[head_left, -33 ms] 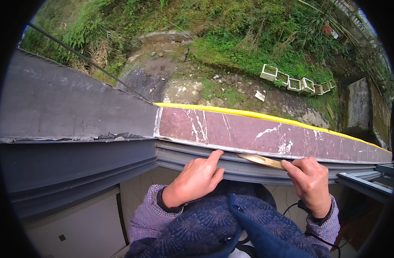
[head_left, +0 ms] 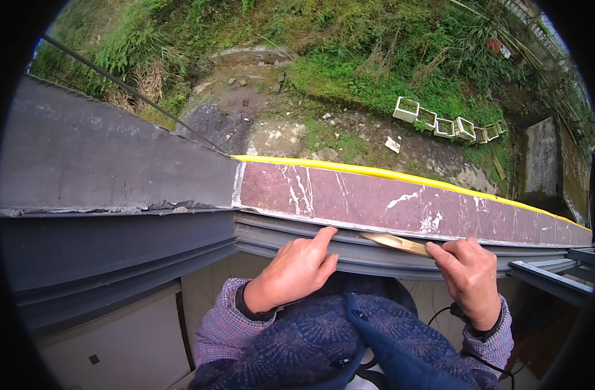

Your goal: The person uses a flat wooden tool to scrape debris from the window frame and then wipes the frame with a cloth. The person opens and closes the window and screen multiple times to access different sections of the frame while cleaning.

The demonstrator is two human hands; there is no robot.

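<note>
Right grip clenched on a pale, wood-coloured tool; its scooped end lies at the seam between grey frame and reddish sill. Against the earlier frame, tool and right grip sit a hair farther right. Left grip unchanged: nothing visibly held, thumb apart, index fingertip at the seam, left of the tool.

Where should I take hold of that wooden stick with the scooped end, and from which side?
Likely by its right end, coming from the right, where the right hand holds the wooden stick. It is slim, and its scooped, tapering end points left beside the reddish ledge, so fingers there would probably crowd against the ledge.
</note>
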